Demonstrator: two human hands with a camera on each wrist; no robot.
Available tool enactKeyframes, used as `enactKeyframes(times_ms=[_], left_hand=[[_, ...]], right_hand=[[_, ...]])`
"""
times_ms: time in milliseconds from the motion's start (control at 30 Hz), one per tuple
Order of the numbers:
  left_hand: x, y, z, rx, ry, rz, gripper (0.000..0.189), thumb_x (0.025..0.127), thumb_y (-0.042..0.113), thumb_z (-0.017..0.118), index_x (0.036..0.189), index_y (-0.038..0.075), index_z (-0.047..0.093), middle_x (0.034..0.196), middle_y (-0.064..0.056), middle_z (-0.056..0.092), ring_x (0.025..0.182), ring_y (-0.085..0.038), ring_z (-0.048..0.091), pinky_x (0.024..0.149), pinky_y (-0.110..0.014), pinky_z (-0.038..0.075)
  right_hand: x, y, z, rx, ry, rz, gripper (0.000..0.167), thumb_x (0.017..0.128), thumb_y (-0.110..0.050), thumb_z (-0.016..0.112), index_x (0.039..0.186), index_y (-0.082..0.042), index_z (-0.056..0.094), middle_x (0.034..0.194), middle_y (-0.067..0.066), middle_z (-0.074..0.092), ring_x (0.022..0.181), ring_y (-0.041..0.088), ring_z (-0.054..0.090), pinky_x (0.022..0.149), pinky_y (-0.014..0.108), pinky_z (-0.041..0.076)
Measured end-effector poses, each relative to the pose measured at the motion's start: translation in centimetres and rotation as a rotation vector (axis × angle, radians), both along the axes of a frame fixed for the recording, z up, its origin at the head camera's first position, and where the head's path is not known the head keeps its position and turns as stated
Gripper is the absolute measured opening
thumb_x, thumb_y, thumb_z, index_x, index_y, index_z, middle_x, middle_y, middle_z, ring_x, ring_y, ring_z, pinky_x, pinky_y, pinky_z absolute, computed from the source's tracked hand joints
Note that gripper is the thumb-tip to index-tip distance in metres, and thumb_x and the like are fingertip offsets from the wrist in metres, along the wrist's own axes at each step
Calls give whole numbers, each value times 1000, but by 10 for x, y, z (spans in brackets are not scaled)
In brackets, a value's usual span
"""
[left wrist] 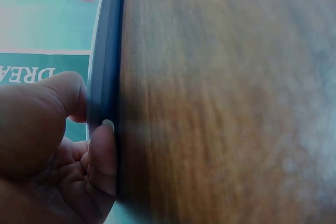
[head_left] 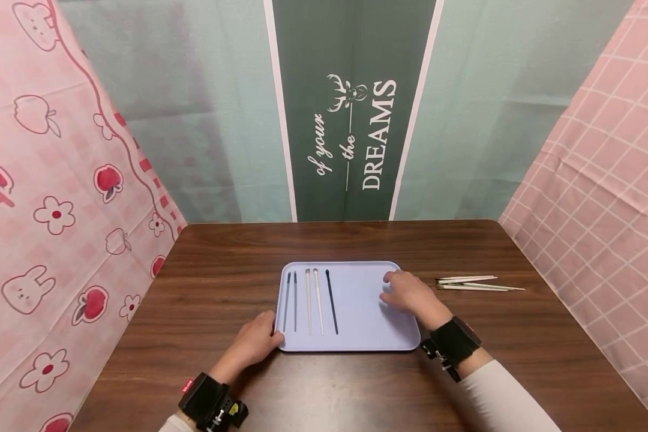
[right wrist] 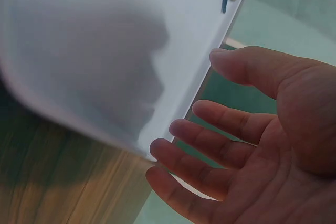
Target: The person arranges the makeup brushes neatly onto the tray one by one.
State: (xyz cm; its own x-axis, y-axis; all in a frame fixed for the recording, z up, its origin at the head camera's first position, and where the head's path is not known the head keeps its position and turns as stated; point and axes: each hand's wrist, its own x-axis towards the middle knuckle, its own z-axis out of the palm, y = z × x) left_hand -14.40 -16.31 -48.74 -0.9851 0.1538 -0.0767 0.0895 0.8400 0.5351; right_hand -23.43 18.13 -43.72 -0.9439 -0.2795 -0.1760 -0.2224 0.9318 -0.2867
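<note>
Left hand [head_left: 252,341] pinches the tray [head_left: 362,312]; right hand [head_left: 408,292], relaxed, holds nothing; a one-sided tug could roll the brushes [head_left: 318,300].

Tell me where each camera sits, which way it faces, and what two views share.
Head: worn on the head, facing forward and down at the tray; left hand and right hand show.
Left wrist: worn there, facing the tray's edge and table; both hands show.
Right wrist: worn there, facing the tray; right hand shows.
Both wrist views share the tray and right hand.
</note>
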Motion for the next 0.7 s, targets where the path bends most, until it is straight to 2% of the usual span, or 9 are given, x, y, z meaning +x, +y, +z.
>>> enactKeyframes(times_ms=[233, 700], left_hand=[[0, 0, -1, -9, 4, -6, 17, 83, 14, 68, 92, 8, 54, 83, -2, 48, 71, -18, 45, 63, -35, 40], [-1, -1, -3, -9, 10, -6, 17, 83, 14, 68, 92, 8, 55, 83, -2, 48, 71, -18, 46, 63, -35, 41]], right_hand=[[1, 15, 0, -15, 3, -29, 46, 91, -25, 71, 126, 5, 62, 126, 27, 61, 113, 38, 60, 91, 51, 49], [4, 61, -5, -21, 3, -50, 48, 93, -23, 68, 126, 10, 59, 126, 32, 59, 121, 49, 54, 96, 58, 45]])
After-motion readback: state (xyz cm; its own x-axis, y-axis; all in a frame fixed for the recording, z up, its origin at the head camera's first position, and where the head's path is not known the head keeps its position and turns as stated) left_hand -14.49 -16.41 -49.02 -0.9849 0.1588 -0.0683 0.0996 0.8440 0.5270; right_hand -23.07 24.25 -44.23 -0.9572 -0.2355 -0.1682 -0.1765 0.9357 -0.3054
